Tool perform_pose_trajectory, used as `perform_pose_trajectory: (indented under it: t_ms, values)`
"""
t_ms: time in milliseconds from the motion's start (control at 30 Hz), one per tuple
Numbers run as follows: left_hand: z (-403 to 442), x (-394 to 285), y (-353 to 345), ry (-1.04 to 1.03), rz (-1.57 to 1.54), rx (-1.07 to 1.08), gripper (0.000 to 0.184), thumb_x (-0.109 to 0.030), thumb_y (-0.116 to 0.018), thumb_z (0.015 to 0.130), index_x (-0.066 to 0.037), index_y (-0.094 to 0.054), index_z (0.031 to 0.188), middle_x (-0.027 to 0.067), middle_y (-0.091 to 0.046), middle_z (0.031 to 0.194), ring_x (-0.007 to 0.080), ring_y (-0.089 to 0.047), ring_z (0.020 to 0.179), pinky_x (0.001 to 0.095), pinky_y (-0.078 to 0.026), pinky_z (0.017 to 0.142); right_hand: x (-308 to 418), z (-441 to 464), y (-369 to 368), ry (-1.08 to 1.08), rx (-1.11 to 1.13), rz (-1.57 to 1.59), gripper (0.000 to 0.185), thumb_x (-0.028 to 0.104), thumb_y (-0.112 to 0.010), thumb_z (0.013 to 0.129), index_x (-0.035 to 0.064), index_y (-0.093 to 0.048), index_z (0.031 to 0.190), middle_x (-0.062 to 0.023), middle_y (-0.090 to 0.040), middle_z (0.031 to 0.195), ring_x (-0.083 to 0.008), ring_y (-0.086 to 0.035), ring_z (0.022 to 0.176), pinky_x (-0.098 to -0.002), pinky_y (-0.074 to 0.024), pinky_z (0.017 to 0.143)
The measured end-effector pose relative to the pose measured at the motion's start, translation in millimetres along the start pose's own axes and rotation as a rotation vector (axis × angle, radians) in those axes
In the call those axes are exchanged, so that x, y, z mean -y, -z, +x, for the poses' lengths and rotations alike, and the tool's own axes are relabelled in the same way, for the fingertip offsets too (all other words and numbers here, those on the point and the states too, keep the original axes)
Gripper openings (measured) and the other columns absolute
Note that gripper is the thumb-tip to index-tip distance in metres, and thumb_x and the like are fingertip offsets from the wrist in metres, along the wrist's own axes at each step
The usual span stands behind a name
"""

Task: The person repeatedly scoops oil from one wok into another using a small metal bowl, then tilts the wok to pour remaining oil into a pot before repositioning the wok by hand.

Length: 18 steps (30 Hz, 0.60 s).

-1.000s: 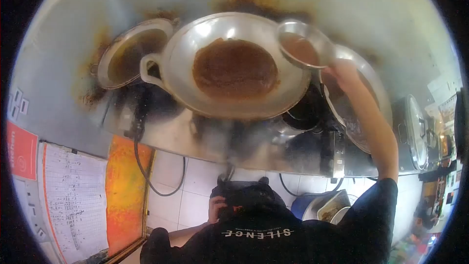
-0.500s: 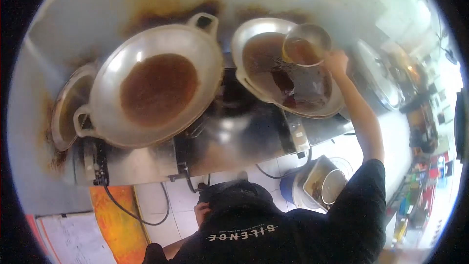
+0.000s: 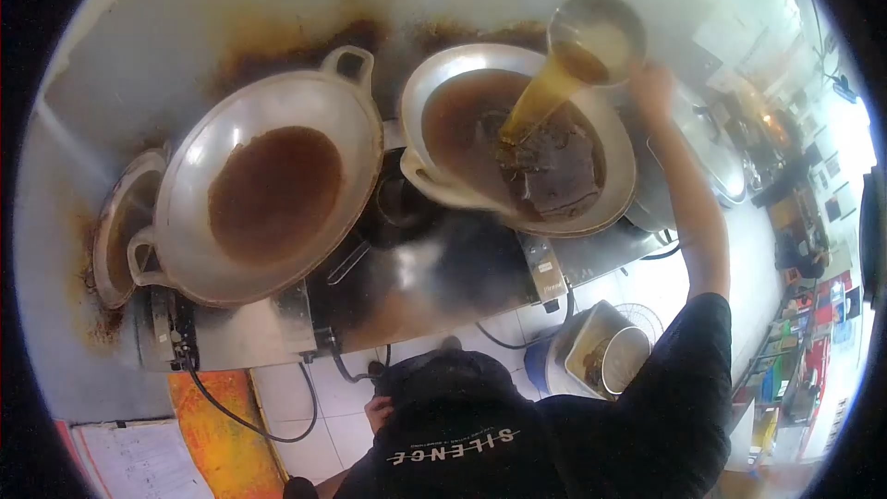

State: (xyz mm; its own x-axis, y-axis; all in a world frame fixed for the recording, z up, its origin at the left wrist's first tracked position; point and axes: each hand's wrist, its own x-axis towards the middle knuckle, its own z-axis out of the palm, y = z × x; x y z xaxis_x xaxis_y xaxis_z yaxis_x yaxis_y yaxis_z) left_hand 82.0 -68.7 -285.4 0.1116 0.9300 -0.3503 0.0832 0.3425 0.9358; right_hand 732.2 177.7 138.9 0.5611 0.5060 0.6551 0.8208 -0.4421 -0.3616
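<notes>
My right hand is closed on a round metal dipper, whose handle is hidden in the grip. Tilted above the right wok, the dipper pours a stream of yellow-brown oil. The oil falls into dark brown oil in that wok, and the surface ripples where it lands. My left hand is low beside my body, mostly covered by the dark clothing; its fingers are too hidden to read.
Another large two-handled wok of brown oil sits to the left, with a smaller pan beyond it. Below the metal stove run black hoses. A tub holding a round strainer stands on the tiled floor.
My right hand has lifted the dipper from inside the right wok up and tipped it; oil now streams out. The whole view has shifted slightly.
</notes>
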Motion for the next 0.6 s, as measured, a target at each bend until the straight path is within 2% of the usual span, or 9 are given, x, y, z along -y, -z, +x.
perform_pose_trajectory:
  t_ms: [67, 133, 267, 333, 500, 567, 600]
  values:
    - [2.1, 10.4, -0.2, 0.083, -0.065, 0.021, 0.026, -0.001, -0.061, 0.056, 0.002, -0.064, 0.081, 0.0069, -0.061, 0.075, 0.0173, -0.057, 0.068, 0.0270, -0.046, 0.065, 3.2, 7.6, 4.7, 0.032, -0.044, 0.018, 0.035, 0.034, -0.054, 0.076, 0.0020, -0.068, 0.071, -0.0168, -0.064, 0.067, -0.0349, -0.062, 0.070, -0.0410, -0.0471, 0.070]
    - [0.5, 14.4, -3.0, 0.043, -0.089, 0.008, 0.026, -0.002, -0.062, 0.055, 0.002, -0.065, 0.081, 0.0063, -0.061, 0.073, 0.0167, -0.057, 0.067, 0.0268, -0.045, 0.063, 7.0, 12.6, 5.6, 0.068, -0.165, -0.020, 0.037, 0.036, -0.054, 0.078, 0.0017, -0.067, 0.075, -0.0179, -0.064, 0.070, -0.0360, -0.061, 0.070, -0.0425, -0.0463, 0.068]
    - [-1.4, 19.4, -5.5, 0.013, -0.119, -0.012, 0.025, -0.003, -0.063, 0.057, 0.000, -0.064, 0.082, 0.0072, -0.060, 0.077, 0.0170, -0.057, 0.070, 0.0273, -0.045, 0.064, 4.2, 15.8, -8.0, 0.156, -0.247, 0.041, 0.037, 0.035, -0.053, 0.080, 0.0002, -0.064, 0.076, -0.0191, -0.062, 0.067, -0.0380, -0.060, 0.069, -0.0445, -0.0454, 0.068]
    - [-2.3, 20.7, -5.8, 0.010, -0.123, -0.012, 0.024, -0.004, -0.064, 0.059, 0.000, -0.064, 0.082, 0.0080, -0.060, 0.080, 0.0174, -0.057, 0.073, 0.0276, -0.045, 0.066, 15.8, 0.0, -8.4, 0.217, -0.254, 0.129, 0.032, 0.030, -0.055, 0.081, -0.0004, -0.062, 0.075, -0.0205, -0.060, 0.067, -0.0388, -0.060, 0.069, -0.0454, -0.0452, 0.065]
    - [-4.5, 26.4, -0.2, 0.001, -0.163, -0.018, 0.021, -0.006, -0.066, 0.062, -0.001, -0.063, 0.083, 0.0100, -0.059, 0.087, 0.0184, -0.057, 0.080, 0.0285, -0.045, 0.070, 26.5, -40.1, -25.0, 0.373, -0.173, -0.017, 0.024, 0.021, -0.056, 0.082, 0.0004, -0.059, 0.069, -0.0217, -0.060, 0.069, -0.0383, -0.060, 0.070, -0.0456, -0.0465, 0.062]
    - [-8.7, 32.3, 3.3, -0.024, -0.185, -0.005, 0.020, -0.007, -0.066, 0.064, -0.002, -0.062, 0.083, 0.0108, -0.058, 0.090, 0.0188, -0.057, 0.083, 0.0288, -0.045, 0.072, 30.8, -50.3, -35.5, 0.442, -0.060, -0.002, 0.025, 0.020, -0.056, 0.082, -0.0005, -0.058, 0.068, -0.0231, -0.060, 0.071, -0.0406, -0.060, 0.071, -0.0479, -0.0470, 0.065]
    - [-10.2, 35.1, 5.8, -0.060, -0.174, 0.014, 0.020, -0.007, -0.067, 0.065, -0.002, -0.062, 0.083, 0.0112, -0.058, 0.091, 0.0190, -0.057, 0.084, 0.0290, -0.045, 0.072, 29.7, -49.6, -41.7, 0.404, 0.009, -0.053, 0.025, 0.021, -0.057, 0.081, -0.0015, -0.060, 0.071, -0.0243, -0.061, 0.076, -0.0424, -0.060, 0.074, -0.0490, -0.0474, 0.067]
